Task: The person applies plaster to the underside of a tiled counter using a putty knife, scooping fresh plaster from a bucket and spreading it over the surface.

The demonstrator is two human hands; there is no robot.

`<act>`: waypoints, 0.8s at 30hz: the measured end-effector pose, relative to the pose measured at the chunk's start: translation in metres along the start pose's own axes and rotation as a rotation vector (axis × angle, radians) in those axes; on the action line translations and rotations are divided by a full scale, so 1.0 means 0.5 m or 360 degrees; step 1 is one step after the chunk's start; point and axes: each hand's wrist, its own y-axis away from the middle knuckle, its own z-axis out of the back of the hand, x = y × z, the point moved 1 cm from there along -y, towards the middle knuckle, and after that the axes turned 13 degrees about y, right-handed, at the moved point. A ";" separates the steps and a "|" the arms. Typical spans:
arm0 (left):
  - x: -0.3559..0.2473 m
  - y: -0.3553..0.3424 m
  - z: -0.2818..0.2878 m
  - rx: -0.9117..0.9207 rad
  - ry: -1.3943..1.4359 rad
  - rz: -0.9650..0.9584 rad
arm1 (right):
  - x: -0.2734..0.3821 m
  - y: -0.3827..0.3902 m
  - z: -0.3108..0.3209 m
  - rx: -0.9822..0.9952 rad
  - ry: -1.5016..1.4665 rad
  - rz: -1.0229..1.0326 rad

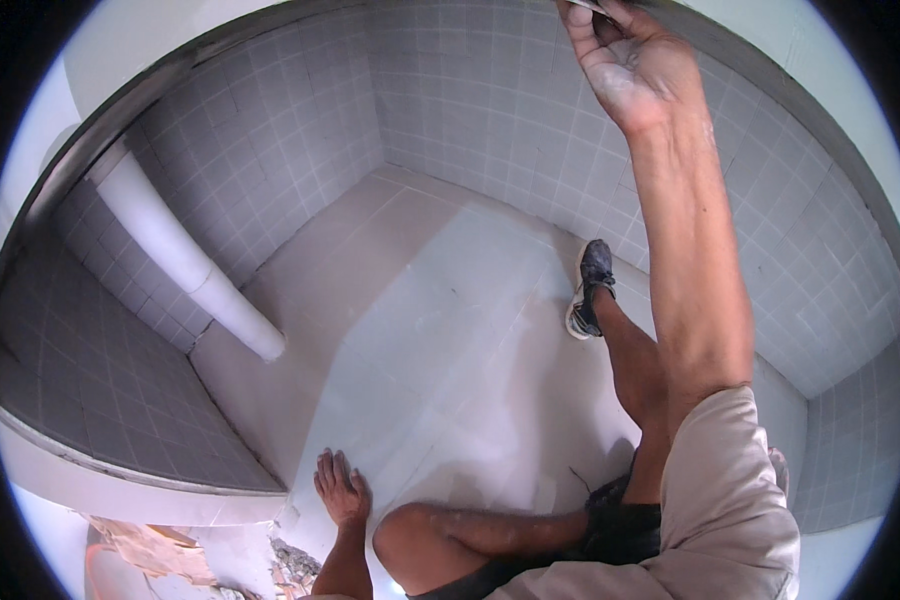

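My right hand point(635, 75) is raised at the top of the view, palm turned toward me and dusted white. Its fingers are curled around a thin, flat, pale-edged thing point(590, 6), mostly cut off by the picture's upper edge, so its kind cannot be made out. That hand is close to the top border of the grey tiled wall point(490, 110). Low on the left, my left hand point(342, 492) rests on the pale floor point(420, 330), fingers stretched out and holding nothing.
A white pipe point(185, 255) slants down the left wall into the floor. My bent leg and a dark shoe point(592, 285) are on the floor. Past the low tiled wall's edge point(130, 485), brownish torn sheets point(155, 550) and rubble point(295, 562) lie at the lower left.
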 end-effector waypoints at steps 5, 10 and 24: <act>0.003 -0.004 -0.001 -0.0010 0.0004 -0.0031 | 0.058 0.115 -0.047 -0.0018 0.0028 0.0045; 0.010 -0.012 0.002 -0.0039 0.0005 -0.0045 | 0.120 0.207 -0.078 -0.0243 -0.0069 -0.0078; 0.014 -0.009 -0.007 -0.0049 -0.0034 -0.0079 | -0.260 0.077 0.120 -0.0220 -0.0026 -0.0510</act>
